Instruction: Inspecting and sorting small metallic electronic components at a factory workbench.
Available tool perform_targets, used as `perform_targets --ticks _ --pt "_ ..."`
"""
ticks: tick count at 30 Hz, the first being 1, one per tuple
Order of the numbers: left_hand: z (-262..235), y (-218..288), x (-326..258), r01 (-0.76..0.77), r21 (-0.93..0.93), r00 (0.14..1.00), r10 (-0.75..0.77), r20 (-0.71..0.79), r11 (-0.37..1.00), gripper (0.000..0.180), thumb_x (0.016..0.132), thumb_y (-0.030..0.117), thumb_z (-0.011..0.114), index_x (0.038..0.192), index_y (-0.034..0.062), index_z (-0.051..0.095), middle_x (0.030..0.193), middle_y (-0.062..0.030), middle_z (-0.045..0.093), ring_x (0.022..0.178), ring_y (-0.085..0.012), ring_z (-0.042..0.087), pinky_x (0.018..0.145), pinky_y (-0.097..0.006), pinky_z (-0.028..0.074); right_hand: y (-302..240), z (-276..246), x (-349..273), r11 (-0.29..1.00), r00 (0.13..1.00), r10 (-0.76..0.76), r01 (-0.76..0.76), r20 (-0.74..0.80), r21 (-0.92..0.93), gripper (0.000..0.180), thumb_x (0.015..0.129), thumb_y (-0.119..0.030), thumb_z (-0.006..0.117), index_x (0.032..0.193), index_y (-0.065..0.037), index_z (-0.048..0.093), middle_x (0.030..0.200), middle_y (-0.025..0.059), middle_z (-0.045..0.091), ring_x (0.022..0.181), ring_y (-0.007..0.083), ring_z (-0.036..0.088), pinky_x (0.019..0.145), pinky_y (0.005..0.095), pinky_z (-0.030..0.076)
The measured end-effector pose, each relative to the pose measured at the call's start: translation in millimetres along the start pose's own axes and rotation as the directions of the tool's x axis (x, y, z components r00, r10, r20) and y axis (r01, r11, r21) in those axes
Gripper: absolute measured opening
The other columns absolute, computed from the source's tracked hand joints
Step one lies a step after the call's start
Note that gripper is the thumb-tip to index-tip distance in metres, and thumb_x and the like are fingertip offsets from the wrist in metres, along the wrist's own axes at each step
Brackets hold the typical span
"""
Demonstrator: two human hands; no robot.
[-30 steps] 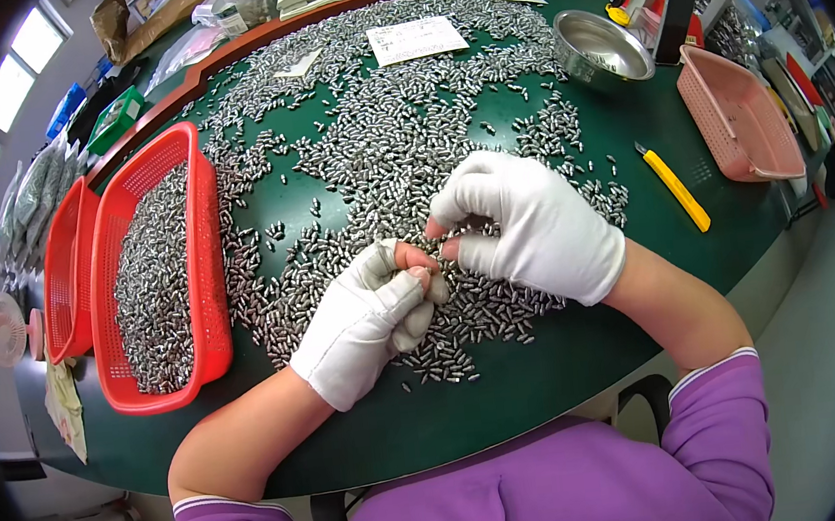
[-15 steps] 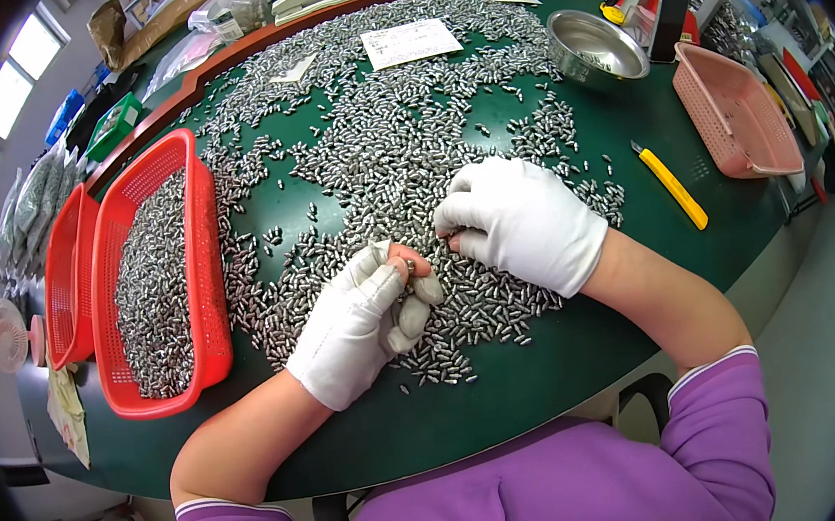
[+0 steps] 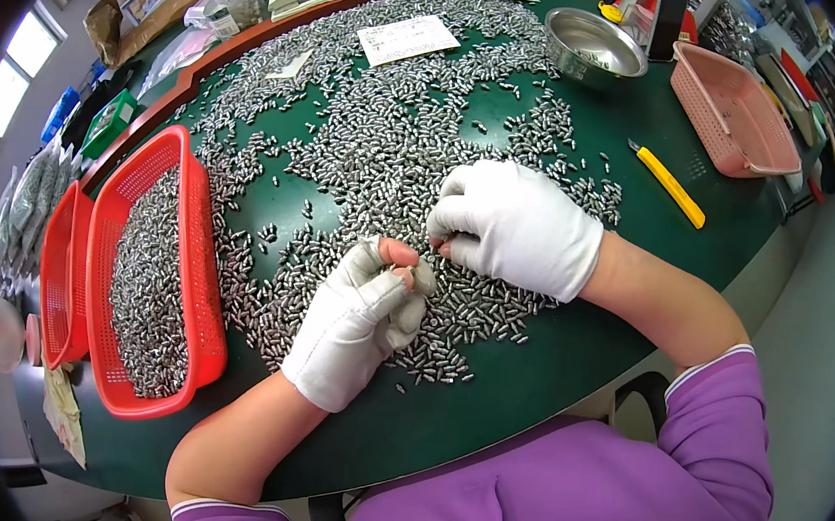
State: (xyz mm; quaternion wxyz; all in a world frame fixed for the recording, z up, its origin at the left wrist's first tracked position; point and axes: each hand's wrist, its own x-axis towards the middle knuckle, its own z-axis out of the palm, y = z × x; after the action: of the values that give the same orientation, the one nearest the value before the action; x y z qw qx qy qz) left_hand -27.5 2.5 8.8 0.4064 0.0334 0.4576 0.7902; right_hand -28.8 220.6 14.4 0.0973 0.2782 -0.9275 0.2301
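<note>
Your left hand [image 3: 358,321], in a white glove with bare fingertips, lay palm-up over the small metal cylinders [image 3: 377,154] strewn across the green table [image 3: 568,357], fingers curled around a few of them. Your right hand [image 3: 515,226] arched palm-down just beside it, fingertips pinching at the pile. The cylinders pointed every way, with no common axis.

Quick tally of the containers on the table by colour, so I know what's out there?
Red mesh baskets: 2, the second tucked behind the first
Pink basket: 1
Steel bowl: 1
Total: 4
</note>
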Motion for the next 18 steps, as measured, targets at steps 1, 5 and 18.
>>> perform_targets --ticks 1,5,18 --pt "0.2 0.1 -0.2 0.003 -0.002 1.0 -0.003 -0.004 1.0 0.017 0.092 0.021 0.064 0.104 0.0142 0.053 0.094 -0.0018 0.057 0.061 -0.0068 0.039 0.054 -0.02 0.032 -0.5 0.2 0.1 1.0 1.0 0.001 -0.001 0.0 0.0 0.01 0.076 -0.015 0.068 0.084 -0.01 0.067 0.085 0.0072 0.06 0.082 0.0278 0.061 0.072 0.0393 0.05" --pt "-0.5 -0.2 0.5 0.004 0.005 1.0 -0.004 0.004 1.0 0.02 0.092 0.022 0.065 0.106 0.0146 0.053 0.095 -0.0015 0.057 0.061 -0.0066 0.038 0.054 -0.02 0.032 -4.7 -1.3 1.5 0.998 0.999 0.023 -0.021 0.032 -0.058 0.011 0.076 -0.017 0.069 0.084 -0.01 0.068 0.085 0.0075 0.06 0.081 0.0279 0.061 0.072 0.0396 0.051" --pt "0.9 0.1 2.1 0.011 0.03 1.0 -0.01 -0.02 0.999 0.019 0.092 0.026 0.065 0.102 0.0147 0.052 0.09 -0.0009 0.057 0.06 -0.0061 0.039 0.053 -0.019 0.031 -5.4 -0.6 5.4 0.998 0.987 -0.026 0.035 -0.16 0.058 0.01 0.075 -0.012 0.071 0.082 -0.008 0.065 0.084 0.0082 0.061 0.08 0.029 0.061 0.071 0.0396 0.05"
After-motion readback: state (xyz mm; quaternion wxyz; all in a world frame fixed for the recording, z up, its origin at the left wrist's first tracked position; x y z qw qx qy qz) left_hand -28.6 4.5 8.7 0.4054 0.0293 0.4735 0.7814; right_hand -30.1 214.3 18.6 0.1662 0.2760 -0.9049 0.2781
